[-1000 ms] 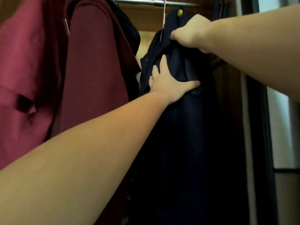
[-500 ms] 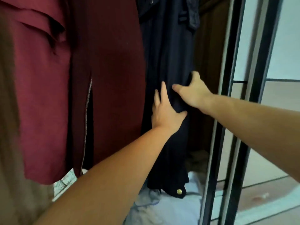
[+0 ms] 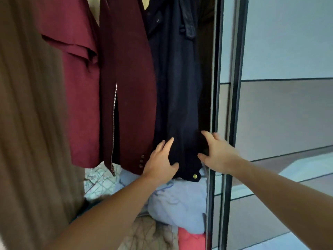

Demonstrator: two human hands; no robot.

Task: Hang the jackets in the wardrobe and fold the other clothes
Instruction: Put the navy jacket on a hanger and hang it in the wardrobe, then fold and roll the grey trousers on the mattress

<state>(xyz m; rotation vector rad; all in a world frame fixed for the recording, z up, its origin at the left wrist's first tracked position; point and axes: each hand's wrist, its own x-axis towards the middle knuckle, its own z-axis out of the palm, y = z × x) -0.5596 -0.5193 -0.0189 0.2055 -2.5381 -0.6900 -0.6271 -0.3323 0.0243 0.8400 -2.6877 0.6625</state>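
Observation:
A long dark navy jacket [image 3: 180, 83] with a gold button near its hem hangs at the right end of the wardrobe. My left hand [image 3: 160, 159] lies flat against its lower left part, fingers straight, thumb spread across the cloth. My right hand [image 3: 217, 152] touches the jacket's lower right edge with fingers spread. A maroon jacket [image 3: 126, 87] with a zip and cuff buttons hangs just left of the navy one, and a second maroon garment [image 3: 75, 83] hangs beside it.
A brown garment [image 3: 30, 123] fills the left foreground. Below the jackets lie piled clothes: light blue cloth [image 3: 182, 201], a patterned white piece [image 3: 97, 181], a beige quilted item [image 3: 153, 233], something red [image 3: 191, 239]. The sliding door frame [image 3: 227, 105] stands right of my right hand.
Both hands have slid down the navy jacket from its collar to near its hem. My right hand has let go of the shoulder. The view has tilted downward.

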